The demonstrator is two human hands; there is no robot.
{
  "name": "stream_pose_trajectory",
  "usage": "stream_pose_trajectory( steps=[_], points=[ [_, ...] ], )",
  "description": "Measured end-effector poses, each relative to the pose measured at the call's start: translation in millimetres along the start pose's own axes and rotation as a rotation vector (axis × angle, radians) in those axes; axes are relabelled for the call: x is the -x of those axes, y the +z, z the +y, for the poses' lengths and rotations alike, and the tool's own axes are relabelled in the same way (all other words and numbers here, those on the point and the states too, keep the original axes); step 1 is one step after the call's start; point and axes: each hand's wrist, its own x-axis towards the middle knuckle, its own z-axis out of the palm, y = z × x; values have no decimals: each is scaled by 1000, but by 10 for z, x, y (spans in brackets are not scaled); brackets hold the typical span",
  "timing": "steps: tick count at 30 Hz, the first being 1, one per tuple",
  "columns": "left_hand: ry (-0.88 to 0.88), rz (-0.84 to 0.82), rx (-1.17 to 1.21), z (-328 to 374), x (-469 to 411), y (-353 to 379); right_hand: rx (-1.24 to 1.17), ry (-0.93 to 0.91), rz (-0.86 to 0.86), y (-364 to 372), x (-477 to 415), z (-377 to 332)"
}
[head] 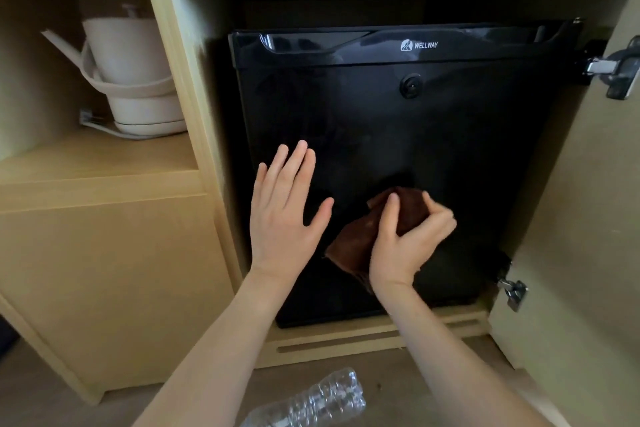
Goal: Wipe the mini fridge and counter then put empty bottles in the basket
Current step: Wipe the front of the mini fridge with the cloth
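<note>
Two bare hands work at the front of a black mini fridge (398, 121) set in a wooden cabinet recess, its door shut.

Item, right hand (407, 236): grip closed round a bunched brown cloth (349, 246), thumb and fingers curled over it, pressing it to the lower middle of the fridge door. The cloth trails down and to the left of the hand.

Item, left hand (282, 215): fingers spread, holding nothing, palm flat towards the door's lower left, just beside the cloth; whether it touches the door cannot be told.

Item, clear plastic bottle (318, 399): lies on its side on the floor, below and between the forearms, well apart from both hands. Its long axis runs from lower left to upper right. Cap end not visible. It appears empty.

Item, pale kettle (135, 76) on the open shelf to the left; cabinet door (588, 218) swung open at right.

Basket and bench: not in view.

Judgement: wiping is in hand; the unwiped door lies mostly above the cloth. The free left hand is the likelier one to fetch the bottle.
</note>
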Motion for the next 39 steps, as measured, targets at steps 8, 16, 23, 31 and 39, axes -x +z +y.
stream_pose_trajectory(
  steps=[8,16,23,31,39],
  points=[
    [-86,34,-117,56,136,302,-21,77,-72,-246,252,381],
    [-122,116,-80,86,153,373,28,7,-28,-313,284,664],
    [-229,149,-7,325,156,430,-80,207,40,-370,330,665],
    [-246,180,-52,351,146,478,20,58,-12,-458,306,920],
    [-266,211,-39,399,155,503,-93,185,48,-484,52,725]
  ],
)
